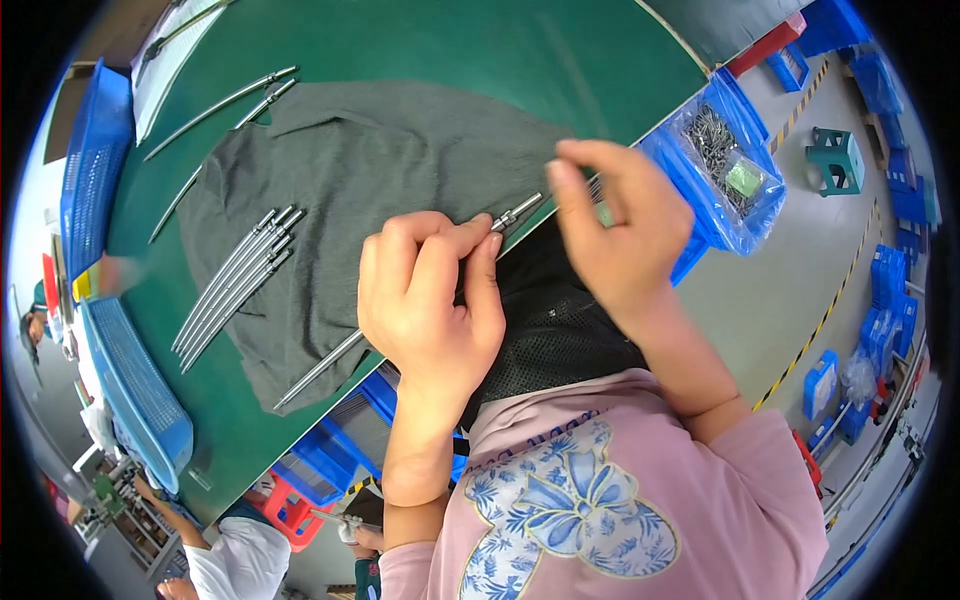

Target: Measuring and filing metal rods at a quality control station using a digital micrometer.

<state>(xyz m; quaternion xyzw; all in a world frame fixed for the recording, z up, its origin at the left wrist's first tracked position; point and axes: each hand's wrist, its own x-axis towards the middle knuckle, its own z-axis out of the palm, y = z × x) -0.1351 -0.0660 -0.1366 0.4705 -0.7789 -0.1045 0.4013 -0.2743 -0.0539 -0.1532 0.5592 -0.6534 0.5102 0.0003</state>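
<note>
My left hand [432, 300] grips a long thin metal rod [318, 370] near its upper end, whose tip [520, 211] pokes out past my fingers. My right hand [618, 230] hovers just right of that tip with thumb and forefinger pinched together, perhaps on a small part too tiny to make out. The rod lies slanted over a grey cloth [370, 160] spread on a green table [480, 50]. A bundle of several similar straight rods [235, 285] rests on the cloth to the left.
Curved metal rods [215, 110] lie at the cloth's far edge. A blue bin [725, 165] lined with a plastic bag holds small metal parts on the right. Blue trays [95, 160] border the table's left. Another person [235, 555] works below. Blue crates stand on the floor.
</note>
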